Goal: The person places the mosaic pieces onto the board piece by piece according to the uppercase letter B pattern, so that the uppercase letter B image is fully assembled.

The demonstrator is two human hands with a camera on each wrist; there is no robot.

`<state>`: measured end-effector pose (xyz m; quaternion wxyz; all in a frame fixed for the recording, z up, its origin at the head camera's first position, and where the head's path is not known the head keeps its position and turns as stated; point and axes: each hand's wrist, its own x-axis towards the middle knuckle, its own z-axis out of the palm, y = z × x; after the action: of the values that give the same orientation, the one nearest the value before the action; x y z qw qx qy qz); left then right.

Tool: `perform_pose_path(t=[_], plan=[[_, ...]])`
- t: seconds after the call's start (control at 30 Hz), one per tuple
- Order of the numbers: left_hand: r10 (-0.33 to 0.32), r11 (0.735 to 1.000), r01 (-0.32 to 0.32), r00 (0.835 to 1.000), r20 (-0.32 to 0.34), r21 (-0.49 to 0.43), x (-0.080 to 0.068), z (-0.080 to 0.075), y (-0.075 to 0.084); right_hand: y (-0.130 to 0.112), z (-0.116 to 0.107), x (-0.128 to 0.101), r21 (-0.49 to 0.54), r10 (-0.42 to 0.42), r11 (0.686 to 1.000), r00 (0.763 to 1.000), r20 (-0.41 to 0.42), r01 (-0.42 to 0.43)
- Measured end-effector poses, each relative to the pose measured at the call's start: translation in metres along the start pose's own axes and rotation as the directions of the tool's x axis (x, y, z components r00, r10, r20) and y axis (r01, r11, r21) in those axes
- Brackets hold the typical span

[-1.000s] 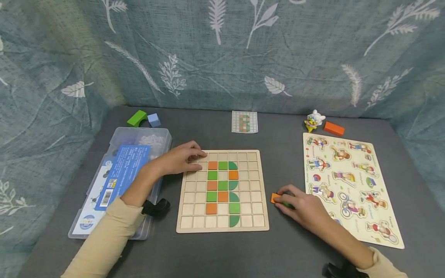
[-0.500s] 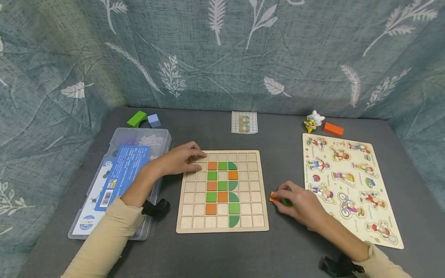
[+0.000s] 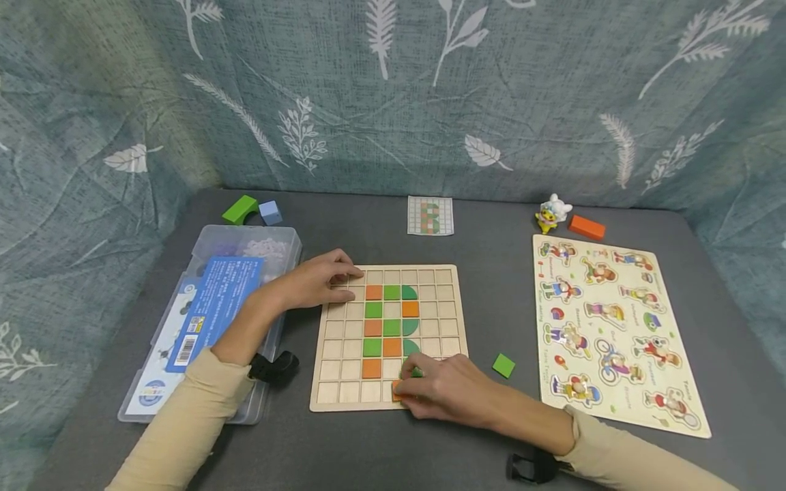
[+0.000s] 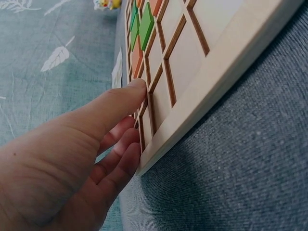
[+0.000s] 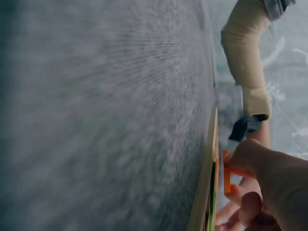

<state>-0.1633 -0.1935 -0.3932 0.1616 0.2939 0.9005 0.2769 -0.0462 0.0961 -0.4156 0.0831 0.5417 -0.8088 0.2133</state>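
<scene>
- At the near edge of the board (image 3: 388, 404), we see the right hand (image 3: 445, 392) pinching an orange tile (image 3: 396, 391) between thumb and fingertips, low over the bottom row.
- In the right wrist view the orange tile (image 5: 225, 172) stands on edge against the board's face, not yet lying flat in a cell; it looks square, so we cannot name a long axis.
- The left hand (image 3: 316, 281) lies with its fingers nearly straight on the board's far left corner, grasping nothing; the left wrist view shows the fingertips (image 4: 137, 89) touching the grid there.
- The board lies flat, its sides square to the table edge, with orange and green pieces filling the middle columns.
- A green tile (image 3: 503, 365) lies loose on the cloth just right of the board, clear of the right hand.
- A figure puzzle (image 3: 614, 327) lies further right, well apart; a toy (image 3: 553, 212) and an orange block (image 3: 586, 227) sit behind it.
- A plastic box (image 3: 209, 320) rests left of the board under the left forearm, with a green block (image 3: 240, 209) and a blue cube (image 3: 270, 212) behind.
- A pattern card (image 3: 430, 215) lies beyond the board.
- The right hand itself hides the bottom-row cells beneath it.
</scene>
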Motion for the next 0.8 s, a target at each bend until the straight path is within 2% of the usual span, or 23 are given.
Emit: perform_pose_path(t=[0.17, 0.57, 0.8], plan=[[0.004, 1.000, -0.004, 1.000, 0.000, -0.001, 0.000, 0.000, 0.000, -0.003, 0.006, 0.008, -0.006, 0.000, 1.000, 0.999, 0.049, 0.000], [-0.001, 1.000, 0.001, 1.000, 0.004, -0.004, -0.001, -0.001, 0.000, -0.004, 0.013, 0.014, -0.054, -0.002, 0.999, 1.000, 0.020, 0.003], [-0.011, 1.000, 0.012, 1.000, 0.029, -0.009, -0.001, -0.003, 0.001, -0.004, 0.010, 0.009, -0.067, 0.021, 0.998, 0.998, 0.053, -0.018]])
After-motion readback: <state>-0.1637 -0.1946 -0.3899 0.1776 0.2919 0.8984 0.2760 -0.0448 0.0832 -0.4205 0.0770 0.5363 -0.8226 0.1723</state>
